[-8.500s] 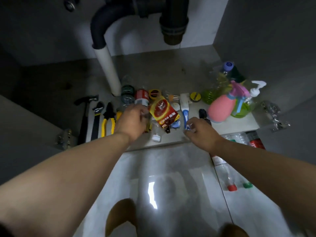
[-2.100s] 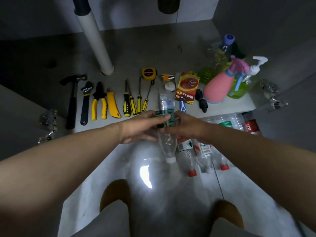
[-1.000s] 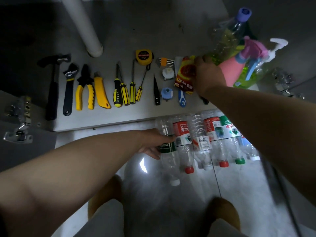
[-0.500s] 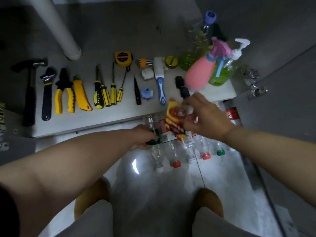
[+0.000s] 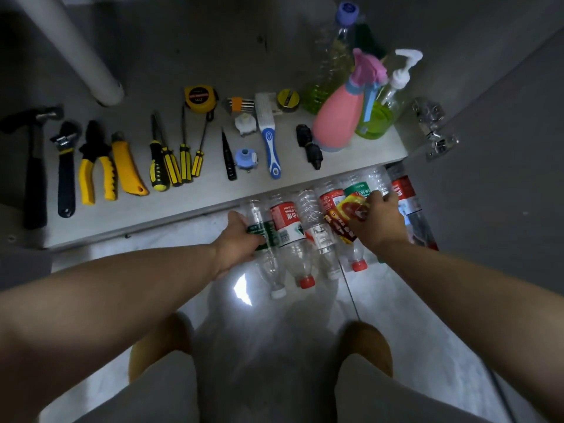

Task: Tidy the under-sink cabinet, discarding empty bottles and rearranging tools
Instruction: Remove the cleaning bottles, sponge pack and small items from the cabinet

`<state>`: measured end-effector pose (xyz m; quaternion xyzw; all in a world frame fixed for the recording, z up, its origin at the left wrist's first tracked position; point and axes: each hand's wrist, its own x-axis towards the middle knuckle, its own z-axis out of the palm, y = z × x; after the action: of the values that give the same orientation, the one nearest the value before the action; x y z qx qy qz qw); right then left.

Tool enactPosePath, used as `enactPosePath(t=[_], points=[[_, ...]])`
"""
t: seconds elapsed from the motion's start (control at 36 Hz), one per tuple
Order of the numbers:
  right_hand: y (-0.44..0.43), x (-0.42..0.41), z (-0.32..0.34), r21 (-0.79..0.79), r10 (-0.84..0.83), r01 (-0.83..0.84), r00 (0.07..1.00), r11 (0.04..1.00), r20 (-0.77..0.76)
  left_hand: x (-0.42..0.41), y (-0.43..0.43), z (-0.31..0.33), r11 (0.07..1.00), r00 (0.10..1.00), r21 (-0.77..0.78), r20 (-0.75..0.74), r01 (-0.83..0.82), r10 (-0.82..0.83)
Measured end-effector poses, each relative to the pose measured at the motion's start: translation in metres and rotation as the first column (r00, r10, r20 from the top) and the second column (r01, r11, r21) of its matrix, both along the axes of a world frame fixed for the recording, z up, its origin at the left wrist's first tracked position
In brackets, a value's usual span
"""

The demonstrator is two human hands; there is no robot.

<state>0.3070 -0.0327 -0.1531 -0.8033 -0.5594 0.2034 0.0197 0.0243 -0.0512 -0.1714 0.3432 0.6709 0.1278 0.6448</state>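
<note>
Bottles point(image 5: 288, 221) (floor row) | L hand point(image 5: 239, 239) grips green-label bottle point(image 5: 268, 233) | R hand point(image 5: 378, 221) holds packet point(image 5: 345, 215)

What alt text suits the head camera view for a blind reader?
A person's left hand grips a green-labelled bottle in a row of empty bottles on the floor; the right hand holds a red-and-yellow packet over them. Tools line the cabinet shelf behind.

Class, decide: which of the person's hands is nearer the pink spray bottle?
Right. The right hand, holding a red packet, is in front of the pink spray bottle; the left hand holds a green-labelled bottle farther left.
</note>
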Motion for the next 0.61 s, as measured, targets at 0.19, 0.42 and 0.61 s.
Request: enactPosePath(t=[0.19,0.42,0.61], points=[[0.013,-0.006,-0.007,0.0,-0.184,0.189,0.955,0.982,-0.232,0.002,-0.001,0.001,1.0,0.999,-0.007,0.041,-0.007,0.007],[0.004,-0.002,0.006,0.004,-0.172,0.194,0.879,0.981,-0.444,0.012,-0.003,0.013,0.991,0.992,0.043,0.014,0.128,-0.128],[0.01,0.014,0.045,0.11,-0.091,0.154,0.892,0.982,-0.443,0.021,0.001,0.038,0.978,0.982,0.093,-0.021,0.189,-0.188]])
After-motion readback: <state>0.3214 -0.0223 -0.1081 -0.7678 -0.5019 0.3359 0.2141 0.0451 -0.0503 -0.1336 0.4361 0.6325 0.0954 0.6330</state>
